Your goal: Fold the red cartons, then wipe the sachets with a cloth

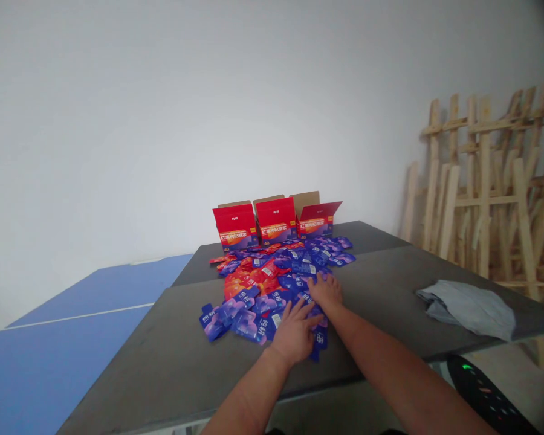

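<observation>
My left hand [294, 333] lies with fingers spread over blue-purple sachets [247, 325] at the near edge of a loose heap. Just beyond and to its right, my right hand [327, 292] rests on the heap's right side, its fingers slightly bent and apart. Neither hand appears to have a sachet gripped, though the undersides of both are hidden. Red-orange sachets [240, 284] lie in the heap's left and middle part. More blue-purple sachets [306, 266] stretch toward the back. Behind them stand three red cardboard boxes [274, 220] in a row, their top flaps raised.
The heap lies on a dark grey table [163, 362]. A crumpled grey cloth or bag [469, 308] is at the table's right. Below the right edge is a black device with a green light [485, 393]. Wooden easels [483, 181] lean at right; a blue table [95, 320] adjoins left.
</observation>
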The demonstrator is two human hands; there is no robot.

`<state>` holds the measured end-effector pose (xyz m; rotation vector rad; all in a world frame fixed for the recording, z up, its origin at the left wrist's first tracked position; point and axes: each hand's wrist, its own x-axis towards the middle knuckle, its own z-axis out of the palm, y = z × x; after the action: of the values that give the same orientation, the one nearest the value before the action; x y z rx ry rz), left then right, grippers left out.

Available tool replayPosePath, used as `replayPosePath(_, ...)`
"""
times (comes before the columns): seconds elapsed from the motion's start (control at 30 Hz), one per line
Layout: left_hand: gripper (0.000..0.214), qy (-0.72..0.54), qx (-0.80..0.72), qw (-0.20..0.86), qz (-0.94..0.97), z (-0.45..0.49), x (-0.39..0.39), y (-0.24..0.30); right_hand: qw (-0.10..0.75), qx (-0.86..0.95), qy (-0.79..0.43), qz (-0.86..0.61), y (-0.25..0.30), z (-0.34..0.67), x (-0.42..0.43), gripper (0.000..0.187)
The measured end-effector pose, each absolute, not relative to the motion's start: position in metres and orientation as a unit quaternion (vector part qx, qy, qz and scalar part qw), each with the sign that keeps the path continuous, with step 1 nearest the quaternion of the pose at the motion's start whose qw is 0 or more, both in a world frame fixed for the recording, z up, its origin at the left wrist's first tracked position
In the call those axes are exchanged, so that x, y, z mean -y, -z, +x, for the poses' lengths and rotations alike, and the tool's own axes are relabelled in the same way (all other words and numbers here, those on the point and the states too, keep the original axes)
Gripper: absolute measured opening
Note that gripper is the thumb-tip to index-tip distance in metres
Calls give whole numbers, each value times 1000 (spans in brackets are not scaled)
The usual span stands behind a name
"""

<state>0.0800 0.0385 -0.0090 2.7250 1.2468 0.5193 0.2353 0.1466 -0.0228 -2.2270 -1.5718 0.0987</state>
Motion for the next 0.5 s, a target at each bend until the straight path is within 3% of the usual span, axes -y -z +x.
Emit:
replayPosePath(0.1,39,-148,-400,73,902,77,-36,9,215,561,-30,-799,21,225,-144,64)
replayPosePath(0.27,65,-136,-407,61,901,74,-34,9,207,560,-61,-800,18,226,-146,65)
replayPosePath(0.5,56,-133,-468,-18,874,50,-43,5,181,614,-111,-760,20,228,-147,72)
